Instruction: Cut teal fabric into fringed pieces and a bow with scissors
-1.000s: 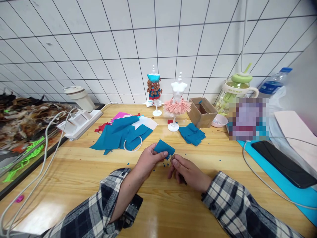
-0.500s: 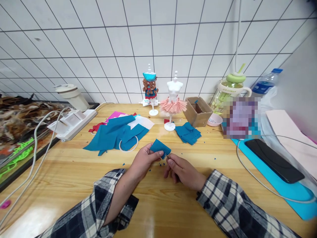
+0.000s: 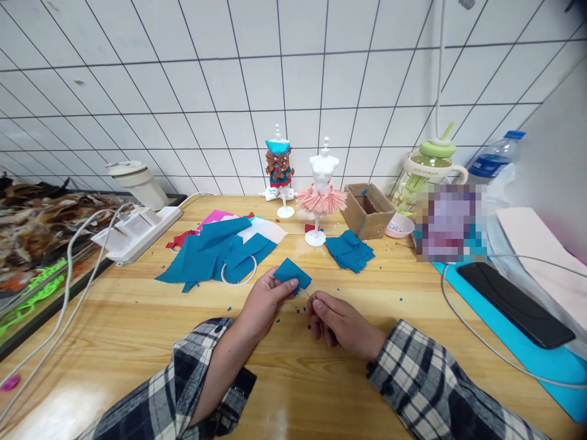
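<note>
My left hand (image 3: 271,298) pinches a small folded piece of teal cloth (image 3: 292,272) between thumb and fingers, its lower edge cut into points. Just to the right, my right hand (image 3: 337,318) is closed around a thin metal tool (image 3: 309,295). Only the tool's narrow tip shows, pointing at the cloth's notched edge with a small gap between. Tiny teal scraps (image 3: 298,310) lie on the wooden table below the hands. A stack of teal pieces with notched edges (image 3: 350,251) rests beyond my right hand.
Larger teal cloth (image 3: 206,247) and a white ring (image 3: 238,282) lie at left. Behind stand a mini dress form in a pink skirt (image 3: 322,198), another dressed form (image 3: 279,162) and a cardboard box (image 3: 371,221). A power strip (image 3: 142,232) is left; a phone (image 3: 516,304) lies right.
My right hand has drawn the tool's tip slightly away from the cloth. My left hand with the cloth has shifted a little left. The whole view has tilted slightly upward.
</note>
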{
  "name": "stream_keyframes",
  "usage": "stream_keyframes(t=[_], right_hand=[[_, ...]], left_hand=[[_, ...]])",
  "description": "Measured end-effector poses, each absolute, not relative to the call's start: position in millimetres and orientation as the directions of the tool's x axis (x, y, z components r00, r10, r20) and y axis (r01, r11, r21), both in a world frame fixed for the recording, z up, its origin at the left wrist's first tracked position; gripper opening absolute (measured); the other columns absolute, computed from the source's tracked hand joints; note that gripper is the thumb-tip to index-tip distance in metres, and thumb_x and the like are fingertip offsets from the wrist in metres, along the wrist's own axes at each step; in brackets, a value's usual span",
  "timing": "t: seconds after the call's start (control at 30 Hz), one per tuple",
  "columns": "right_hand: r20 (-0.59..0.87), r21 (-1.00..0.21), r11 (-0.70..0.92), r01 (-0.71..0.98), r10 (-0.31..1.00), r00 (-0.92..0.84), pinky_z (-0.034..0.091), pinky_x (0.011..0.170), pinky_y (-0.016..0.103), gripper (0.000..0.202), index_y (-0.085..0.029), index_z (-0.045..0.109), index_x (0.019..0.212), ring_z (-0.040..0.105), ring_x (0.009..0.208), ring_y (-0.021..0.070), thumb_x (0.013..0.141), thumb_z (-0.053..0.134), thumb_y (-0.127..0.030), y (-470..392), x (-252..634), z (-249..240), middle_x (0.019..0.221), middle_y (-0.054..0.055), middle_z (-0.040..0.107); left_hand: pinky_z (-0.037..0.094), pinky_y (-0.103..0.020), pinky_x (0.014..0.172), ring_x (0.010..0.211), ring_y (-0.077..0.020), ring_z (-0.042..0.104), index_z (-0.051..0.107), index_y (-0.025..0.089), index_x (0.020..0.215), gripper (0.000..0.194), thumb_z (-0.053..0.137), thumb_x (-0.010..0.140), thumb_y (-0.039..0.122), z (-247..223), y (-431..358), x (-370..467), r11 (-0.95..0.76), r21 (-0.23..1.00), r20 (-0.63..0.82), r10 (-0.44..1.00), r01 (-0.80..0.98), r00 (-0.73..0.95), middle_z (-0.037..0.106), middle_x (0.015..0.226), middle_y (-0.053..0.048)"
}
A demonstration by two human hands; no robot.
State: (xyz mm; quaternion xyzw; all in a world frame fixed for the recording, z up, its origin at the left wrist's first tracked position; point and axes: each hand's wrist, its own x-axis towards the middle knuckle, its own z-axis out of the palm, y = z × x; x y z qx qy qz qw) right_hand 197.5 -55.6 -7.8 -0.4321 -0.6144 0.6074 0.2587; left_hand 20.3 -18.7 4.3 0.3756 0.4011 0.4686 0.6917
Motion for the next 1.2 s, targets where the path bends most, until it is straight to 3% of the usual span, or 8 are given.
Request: stream_keyframes(t=[0.27,0.5,0.97,1.2], right_hand=[[-0.232,-0.971,-0.173,0.163,0.842,-0.487,0.035,0.043,0.02,0.045,-0.021,0.043,0.085,0.046,0.044,0.0081,0.091,0.032,-0.064,-55.0,196.8,-2.6,0.062,-0.004,0.056],[-0.28,-0.96,-0.23,0.16,0.821,-0.497,0.035,0.044,0.021,0.047,-0.021,0.043,0.078,0.044,0.047,0.009,0.087,0.039,-0.067,-55.6,197.8,3.1,0.057,-0.005,0.049],[-0.25,-0.964,-0.162,0.211,0.821,-0.513,0.03,0.045,0.024,0.043,-0.022,0.043,0.074,0.039,0.048,0.0105,0.09,0.038,-0.061,-55.3,199.8,5.7,0.055,-0.005,0.044],[-0.165,-0.981,-0.087,0.171,0.84,-0.517,0.031,0.051,0.026,0.049,-0.021,0.044,0.073,0.037,0.051,0.0112,0.09,0.035,-0.066,-52.6,200.7,1.7,0.056,-0.005,0.041]], left_hand=[[0.05,-0.032,0.08,0.082,-0.0205,0.068,0.065,0.016,0.094,0.033,0.08,0.068,0.028,4.2,-20.0,20.4,0.3,0.909,-0.195,0.92,-0.29,0.34,0.074,0.09,-0.007],[0.05,-0.035,0.083,0.086,-0.0236,0.07,0.067,0.016,0.094,0.032,0.08,0.067,0.028,2.1,-20.6,20.1,0.285,0.917,-0.191,0.928,-0.278,0.32,0.076,0.093,-0.009],[0.05,-0.036,0.088,0.095,-0.0253,0.069,0.067,0.014,0.096,0.033,0.079,0.068,0.025,2.5,-21.2,18.9,0.292,0.918,-0.191,0.918,-0.268,0.347,0.075,0.096,-0.01],[0.05,-0.034,0.088,0.089,-0.0222,0.07,0.068,0.014,0.097,0.03,0.078,0.07,0.023,3.1,-21.9,18.8,0.295,0.91,-0.182,0.915,-0.29,0.359,0.076,0.096,-0.008]])
